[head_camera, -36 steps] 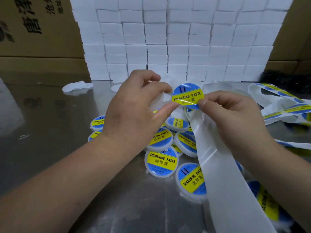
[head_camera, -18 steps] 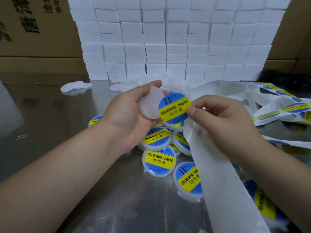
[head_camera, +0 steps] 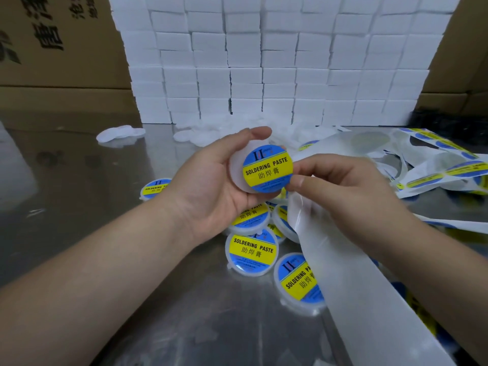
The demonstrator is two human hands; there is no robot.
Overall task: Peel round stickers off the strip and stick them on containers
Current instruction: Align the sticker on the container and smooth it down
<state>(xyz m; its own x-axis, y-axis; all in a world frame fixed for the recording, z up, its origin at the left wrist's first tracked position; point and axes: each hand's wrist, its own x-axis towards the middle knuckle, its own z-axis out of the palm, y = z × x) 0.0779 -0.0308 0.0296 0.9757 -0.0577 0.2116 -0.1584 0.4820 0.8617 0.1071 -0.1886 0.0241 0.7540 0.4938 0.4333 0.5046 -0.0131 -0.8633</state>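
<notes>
Our left hand (head_camera: 211,191) cups a round white plastic container (head_camera: 239,170), fingers curled behind its rim. Our right hand (head_camera: 343,191) pinches the right edge of a round blue-and-yellow "SOLDERING PASTE" sticker (head_camera: 267,171) laid against the container's face. The peeled white backing strip (head_camera: 351,281) trails below that hand over the steel table (head_camera: 79,207).

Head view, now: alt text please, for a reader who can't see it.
A left hand holds a white round container while the right hand lays a blue-and-yellow "SOLDERING PASTE" sticker on it. Labelled containers and backing strip lie on the metal table below.
</notes>
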